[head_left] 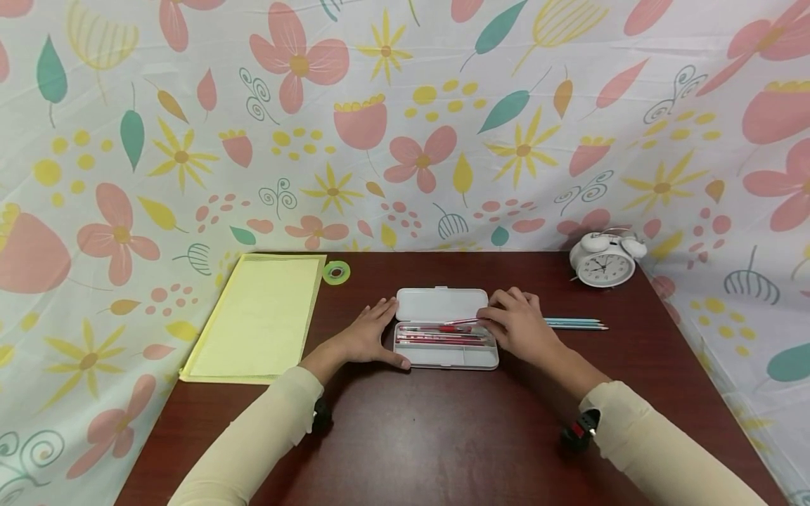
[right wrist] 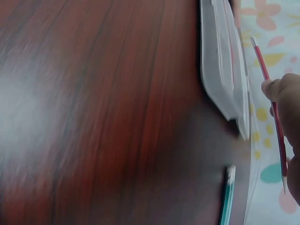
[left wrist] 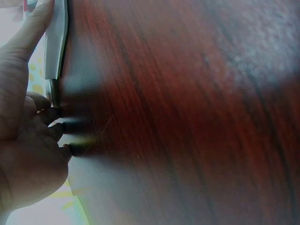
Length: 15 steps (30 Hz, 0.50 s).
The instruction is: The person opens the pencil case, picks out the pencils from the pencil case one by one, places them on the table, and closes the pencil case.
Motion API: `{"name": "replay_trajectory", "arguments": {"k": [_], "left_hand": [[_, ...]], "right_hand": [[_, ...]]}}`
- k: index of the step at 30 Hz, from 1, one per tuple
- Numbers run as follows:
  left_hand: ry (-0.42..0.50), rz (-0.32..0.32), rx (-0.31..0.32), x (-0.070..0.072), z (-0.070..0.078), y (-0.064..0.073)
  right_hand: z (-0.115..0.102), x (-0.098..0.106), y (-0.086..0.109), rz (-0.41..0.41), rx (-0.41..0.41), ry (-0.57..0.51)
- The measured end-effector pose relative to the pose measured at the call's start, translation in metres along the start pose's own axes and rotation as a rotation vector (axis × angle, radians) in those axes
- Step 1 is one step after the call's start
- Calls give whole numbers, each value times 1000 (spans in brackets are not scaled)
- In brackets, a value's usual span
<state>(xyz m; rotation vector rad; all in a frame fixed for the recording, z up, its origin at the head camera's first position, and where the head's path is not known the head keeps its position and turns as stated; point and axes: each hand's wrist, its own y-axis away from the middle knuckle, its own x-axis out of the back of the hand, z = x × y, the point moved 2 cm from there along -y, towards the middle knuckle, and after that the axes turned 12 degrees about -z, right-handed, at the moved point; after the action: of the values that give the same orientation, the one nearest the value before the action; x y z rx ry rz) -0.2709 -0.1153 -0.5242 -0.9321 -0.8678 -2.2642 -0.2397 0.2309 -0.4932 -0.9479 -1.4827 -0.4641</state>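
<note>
A white pencil case (head_left: 446,357) lies open in the middle of the dark wooden table (head_left: 405,436), with several red pencils (head_left: 439,338) in its tray. My left hand (head_left: 373,336) rests flat against the case's left end, thumb along its front corner; the case's edge (left wrist: 57,42) shows beside my thumb. My right hand (head_left: 519,327) pinches a red pencil (right wrist: 272,110) over the case's right end (right wrist: 220,65). Two blue pencils (head_left: 572,323) lie on the table just right of that hand; their ends (right wrist: 227,199) show in the right wrist view.
A yellow notepad (head_left: 259,316) lies at the table's left edge. A green tape roll (head_left: 336,272) sits behind it. A white alarm clock (head_left: 604,260) stands at the back right. A flowered cloth (head_left: 405,119) hangs behind and around the table.
</note>
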Motion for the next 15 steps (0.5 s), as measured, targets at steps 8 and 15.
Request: {"name": "replay_trajectory", "arguments": {"k": [8,15], "left_hand": [[-6,-7,11,1,3,1],[-21,-16,29,1,6,3]], "right_hand": [[23,7,22,18,-39,15],[41,13,40,50,-63,28]]}}
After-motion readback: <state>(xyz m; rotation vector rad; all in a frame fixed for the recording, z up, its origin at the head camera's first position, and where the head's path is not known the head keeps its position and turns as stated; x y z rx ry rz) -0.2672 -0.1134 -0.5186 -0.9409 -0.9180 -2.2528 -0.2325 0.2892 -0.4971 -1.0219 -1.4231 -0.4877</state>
